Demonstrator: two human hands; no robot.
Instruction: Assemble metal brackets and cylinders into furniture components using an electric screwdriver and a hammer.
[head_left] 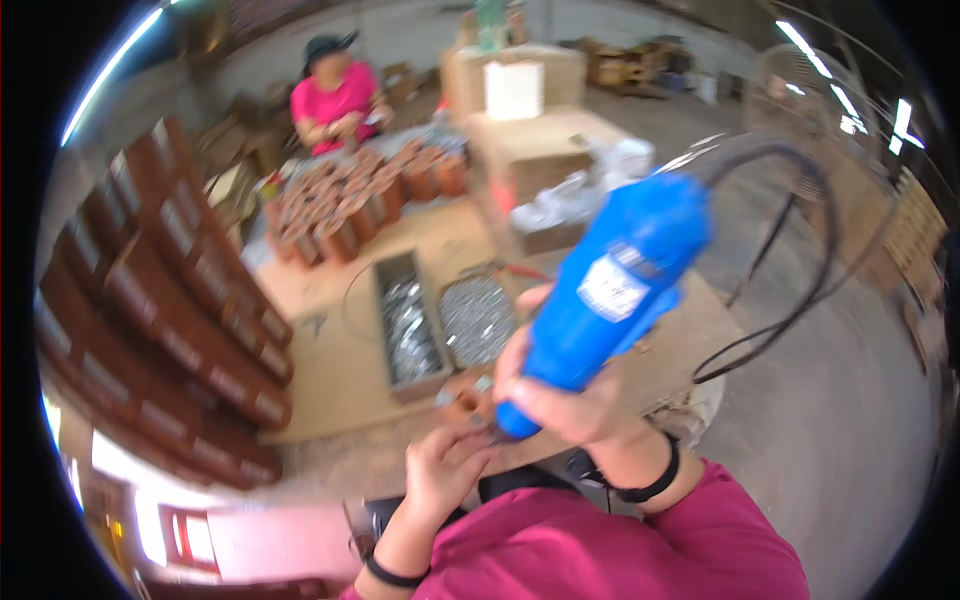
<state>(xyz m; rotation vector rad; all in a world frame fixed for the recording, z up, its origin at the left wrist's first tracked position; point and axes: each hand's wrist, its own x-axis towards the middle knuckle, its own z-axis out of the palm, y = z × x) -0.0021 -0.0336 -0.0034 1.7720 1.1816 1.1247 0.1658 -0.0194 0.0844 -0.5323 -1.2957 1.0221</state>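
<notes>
Blue power screwdriver point(615, 280): slanted nose-down over the worktable's point(345, 375) near edge.
Right hand point(575, 405): had its fingers wrapped around the tool's lower body.
Left hand point(442, 470): had fingertips drawn together beside the tool's nose; whether they pinched anything, I couldn't tell.
Brown hollow piece point(465, 402): stood just beyond the left fingers.
Small metal fasteners point(477, 318): lay heaped beside an oblong open box point(423, 385).
Curved brown stacks point(160, 330): rose at left.
Clustered brown blocks point(340, 210): stood farther back.
Co-worker point(335, 105): was behind them, in pink.
</notes>
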